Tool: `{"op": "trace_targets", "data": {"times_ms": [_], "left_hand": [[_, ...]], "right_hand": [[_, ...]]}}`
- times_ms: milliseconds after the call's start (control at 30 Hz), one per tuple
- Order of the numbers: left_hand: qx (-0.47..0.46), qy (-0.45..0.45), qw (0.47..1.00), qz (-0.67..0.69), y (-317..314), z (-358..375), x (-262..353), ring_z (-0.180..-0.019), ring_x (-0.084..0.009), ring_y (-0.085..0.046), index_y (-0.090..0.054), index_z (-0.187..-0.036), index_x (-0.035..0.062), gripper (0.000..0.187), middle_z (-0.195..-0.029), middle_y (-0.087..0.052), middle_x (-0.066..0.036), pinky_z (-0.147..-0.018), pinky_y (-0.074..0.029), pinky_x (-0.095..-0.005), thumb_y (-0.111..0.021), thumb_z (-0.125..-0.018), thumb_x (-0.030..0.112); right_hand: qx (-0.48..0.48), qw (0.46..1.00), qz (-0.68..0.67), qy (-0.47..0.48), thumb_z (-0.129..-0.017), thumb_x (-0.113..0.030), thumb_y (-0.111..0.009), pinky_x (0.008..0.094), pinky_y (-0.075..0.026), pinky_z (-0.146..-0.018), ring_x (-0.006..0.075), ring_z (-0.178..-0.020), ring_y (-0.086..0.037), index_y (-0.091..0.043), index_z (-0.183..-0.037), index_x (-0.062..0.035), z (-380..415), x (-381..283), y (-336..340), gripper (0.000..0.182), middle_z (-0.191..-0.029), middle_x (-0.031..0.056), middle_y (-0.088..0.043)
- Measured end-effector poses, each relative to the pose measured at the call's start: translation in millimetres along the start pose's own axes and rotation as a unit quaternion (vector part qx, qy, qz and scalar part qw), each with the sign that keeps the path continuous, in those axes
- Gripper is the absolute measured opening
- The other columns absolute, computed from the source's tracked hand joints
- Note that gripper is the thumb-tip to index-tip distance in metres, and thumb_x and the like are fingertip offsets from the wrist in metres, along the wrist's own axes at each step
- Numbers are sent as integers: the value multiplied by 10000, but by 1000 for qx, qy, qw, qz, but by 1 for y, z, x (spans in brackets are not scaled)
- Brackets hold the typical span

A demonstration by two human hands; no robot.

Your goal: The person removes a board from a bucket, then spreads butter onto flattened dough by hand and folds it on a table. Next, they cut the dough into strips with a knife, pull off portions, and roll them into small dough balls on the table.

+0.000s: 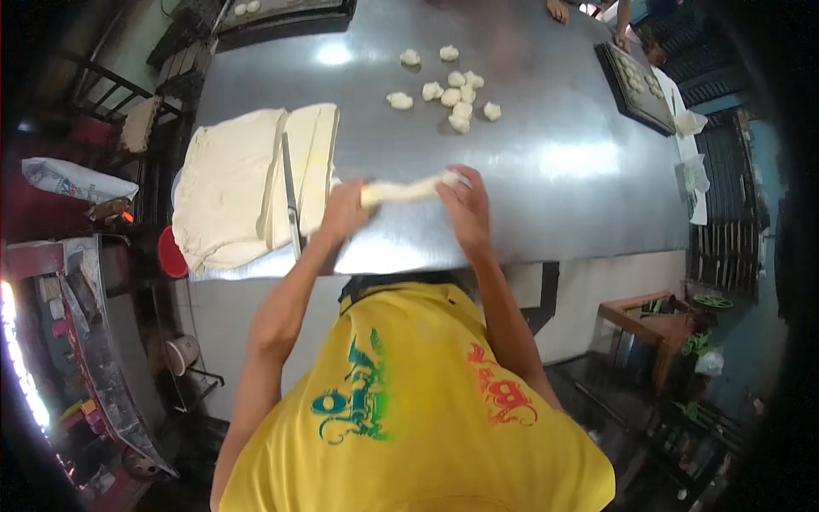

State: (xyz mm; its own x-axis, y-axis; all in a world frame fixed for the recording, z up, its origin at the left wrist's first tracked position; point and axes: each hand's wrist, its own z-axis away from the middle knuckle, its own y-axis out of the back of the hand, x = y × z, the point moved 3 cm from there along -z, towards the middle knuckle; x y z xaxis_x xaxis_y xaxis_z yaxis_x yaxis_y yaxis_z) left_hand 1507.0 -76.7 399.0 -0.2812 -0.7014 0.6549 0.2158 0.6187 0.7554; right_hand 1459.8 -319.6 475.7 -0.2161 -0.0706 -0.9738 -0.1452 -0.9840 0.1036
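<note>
A pale strip of dough (405, 191) stretches between my two hands over the front of the metal table. My left hand (345, 211) is closed on its left end, right beside the cut dough sheet. My right hand (466, 205) grips the other end, its fingers slightly blurred. To the left lies a large thick dough sheet (226, 183), with cut strips (309, 162) along its right side. A long knife (290, 192) rests on these strips, its handle toward me. Beyond my hands, several small dough pieces (452, 96) sit in a loose cluster.
The metal table (546, 205) ends just in front of my body. A dark tray (636, 90) with dough balls stands at the right edge, near another person's hand (559, 11). Another tray (286, 19) is at the back left. A red container (171, 252) shows below the left edge.
</note>
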Motion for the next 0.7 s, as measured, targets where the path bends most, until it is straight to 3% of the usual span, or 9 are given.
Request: {"op": "trace_targets", "data": {"times_ms": [67,133,267,333,400,467,500,600,700], "left_hand": [[-66,-41,995,65,-6,18,46,-931,-372,-671,-662,-1148,63,403,-1027,-704,-197,-863,-515,-485,-776,-798,229],[-138,-28,984,106,-37,35,69,-1077,-372,-635,-624,-1224,47,519,-1088,-673,-198,-959,-479,-476,-809,-801,284],[32,-120,992,-7,-54,23,108,-1176,-386,-594,-580,-1351,54,629,-1218,-635,-220,-1033,-459,-453,-796,-817,306],[7,-124,987,103,-53,10,130,-1239,-398,-552,-564,-1387,64,657,-1262,-615,-223,-1075,-430,-453,-794,-829,323],[-86,0,976,198,-59,1,137,-1038,-400,-651,-650,-1226,10,512,-1059,-683,-242,-941,-500,-448,-738,-873,369],[-177,188,943,208,-45,-12,146,-896,-405,-693,-691,-1113,-25,463,-903,-706,-246,-847,-531,-446,-707,-885,378],[-124,183,960,174,-55,-17,135,-722,-425,-689,-703,-937,-56,427,-707,-668,-243,-729,-533,-462,-662,-884,366],[-37,249,949,188,-49,-22,121,-745,-446,-689,-699,-867,-66,409,-710,-662,-268,-721,-529,-480,-645,-869,339],[23,316,912,260,-49,3,81,-625,-289,-664,-684,-812,-72,331,-652,-653,-154,-602,-507,-419,-647,-872,252]], "right_hand": [[5,980,-165,110,-972,-86,-667,291,-530,-860,131,-974,-640,-576,-1229,22,15,-11,34,293,-1150,79,-657],[11,983,-175,53,-971,-66,-663,311,-537,-883,145,-984,-643,-567,-1250,12,15,3,55,305,-1138,82,-658],[-112,979,148,80,-973,-57,-658,318,-542,-879,158,-991,-649,-541,-1315,-23,8,35,69,363,-1117,96,-667],[-126,991,44,10,-965,-35,-647,316,-540,-866,179,-967,-659,-541,-1331,-33,13,26,58,382,-1122,114,-678],[-128,987,-93,-13,-953,-21,-649,317,-539,-865,187,-944,-665,-566,-1302,-15,13,0,52,358,-1130,108,-686],[-125,991,0,52,-1004,-96,-582,347,-513,-952,254,-1139,-618,-537,-1368,-17,-11,0,50,375,-1276,165,-626],[-116,988,56,86,-1025,-138,-556,361,-492,-996,278,-1210,-588,-524,-1393,-22,-20,-6,42,387,-1330,184,-598],[-108,984,101,101,-1081,-312,-444,412,-336,-1171,353,-1438,-406,-492,-1467,-56,-54,42,16,465,-1531,205,-453],[-174,949,223,136,-1083,-330,-428,421,-284,-1212,343,-1452,-391,-489,-1486,-90,-88,91,-4,473,-1548,156,-456]]}}
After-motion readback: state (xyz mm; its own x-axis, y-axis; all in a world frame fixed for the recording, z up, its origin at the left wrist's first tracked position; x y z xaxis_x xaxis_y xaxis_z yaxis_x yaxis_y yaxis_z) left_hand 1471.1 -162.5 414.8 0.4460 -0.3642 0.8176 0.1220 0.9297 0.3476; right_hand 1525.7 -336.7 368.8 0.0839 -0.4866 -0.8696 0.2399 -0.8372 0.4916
